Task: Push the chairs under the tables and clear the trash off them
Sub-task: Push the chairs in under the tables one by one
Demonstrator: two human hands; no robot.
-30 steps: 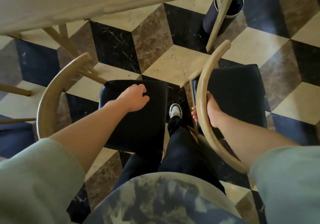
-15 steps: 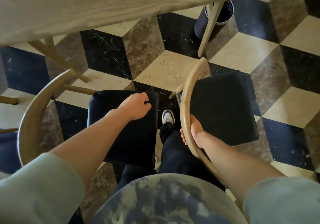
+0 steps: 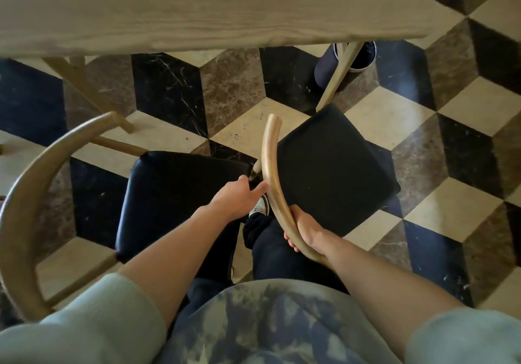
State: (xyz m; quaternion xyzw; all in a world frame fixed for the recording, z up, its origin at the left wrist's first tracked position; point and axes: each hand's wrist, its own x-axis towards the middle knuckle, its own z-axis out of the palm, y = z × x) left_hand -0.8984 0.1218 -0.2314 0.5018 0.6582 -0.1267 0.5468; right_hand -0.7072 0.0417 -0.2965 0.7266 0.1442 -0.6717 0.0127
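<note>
Two wooden chairs with black padded seats stand in front of a light wooden table [image 3: 197, 11]. The right chair [image 3: 332, 166] is turned at an angle, and my right hand [image 3: 306, 229] is closed around its curved wooden backrest [image 3: 272, 172]. The left chair [image 3: 169, 194] has its curved backrest [image 3: 31, 194] at the far left. My left hand [image 3: 239, 197] reaches over the left seat's right edge toward the right chair's backrest, fingers apart, holding nothing. No trash is visible on the table part in view.
The floor is marble in a cube pattern of black, brown and cream tiles. A dark cylindrical bin [image 3: 345, 65] stands behind a slanted table leg [image 3: 338, 79]. My legs and one shoe [image 3: 260, 207] are between the two chairs.
The right chair has swung round and shifted left, closer to the left chair. My left hand has left the left seat and moved right toward the right backrest. The view has tilted up.
</note>
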